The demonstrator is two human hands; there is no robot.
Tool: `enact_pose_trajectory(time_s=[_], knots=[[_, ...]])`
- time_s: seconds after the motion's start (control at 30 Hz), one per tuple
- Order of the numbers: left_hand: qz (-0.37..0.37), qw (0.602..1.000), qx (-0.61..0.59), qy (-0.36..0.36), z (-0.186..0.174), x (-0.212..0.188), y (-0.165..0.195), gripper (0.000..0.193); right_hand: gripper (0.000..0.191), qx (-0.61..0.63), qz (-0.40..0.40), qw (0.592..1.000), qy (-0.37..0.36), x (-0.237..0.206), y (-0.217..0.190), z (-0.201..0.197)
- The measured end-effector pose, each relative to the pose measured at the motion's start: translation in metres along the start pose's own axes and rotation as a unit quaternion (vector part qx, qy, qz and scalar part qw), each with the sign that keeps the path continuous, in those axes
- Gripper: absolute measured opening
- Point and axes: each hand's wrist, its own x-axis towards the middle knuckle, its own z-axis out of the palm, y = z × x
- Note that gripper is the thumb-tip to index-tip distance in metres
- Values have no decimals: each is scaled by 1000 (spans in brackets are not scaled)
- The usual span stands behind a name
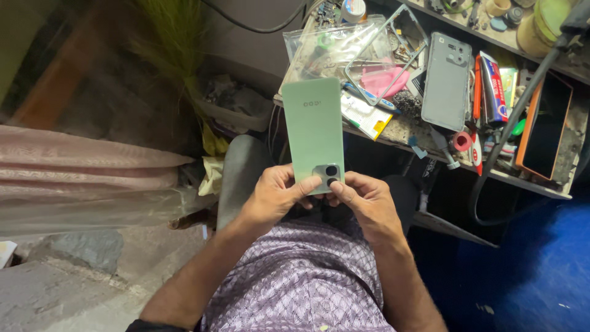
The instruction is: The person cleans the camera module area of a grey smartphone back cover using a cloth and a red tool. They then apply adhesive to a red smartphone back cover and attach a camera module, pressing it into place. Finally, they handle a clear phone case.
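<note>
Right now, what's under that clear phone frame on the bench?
Under the clear phone frame: a pink cloth and clear plastic bags on the cluttered bench. Whatever lies beneath those is covered.

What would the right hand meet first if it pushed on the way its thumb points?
Likely the left hand: the right hand has its thumb aimed leftward across the camera end of the green phone, which both hands hold.

The phone (313,132) sits between the left hand (276,197) and right hand (367,201), over the lap. Beyond it stands the table (405,128), where a back cover (447,82) lies right of a frame (386,52).
</note>
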Motion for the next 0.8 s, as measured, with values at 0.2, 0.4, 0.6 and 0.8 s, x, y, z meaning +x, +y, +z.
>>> enact_pose_trajectory(time_s=[0.2, 0.4, 0.6, 0.8], knots=[[-54, 995, -89, 6, -2, -1, 1, 29, 22, 43, 34, 998, 14, 2, 5, -1], [30, 996, -53, 61, 8, -8, 7, 32, 20, 85, 77, 993, 23, 4, 6, -2], [46, 993, -8, 107, 16, -10, 13, 38, 20, 92, 74, 993, 30, 3, 8, 0], [54, 991, -4, 124, 22, -14, 15, 58, 20, 88, 74, 992, 49, 0, 10, 3]])
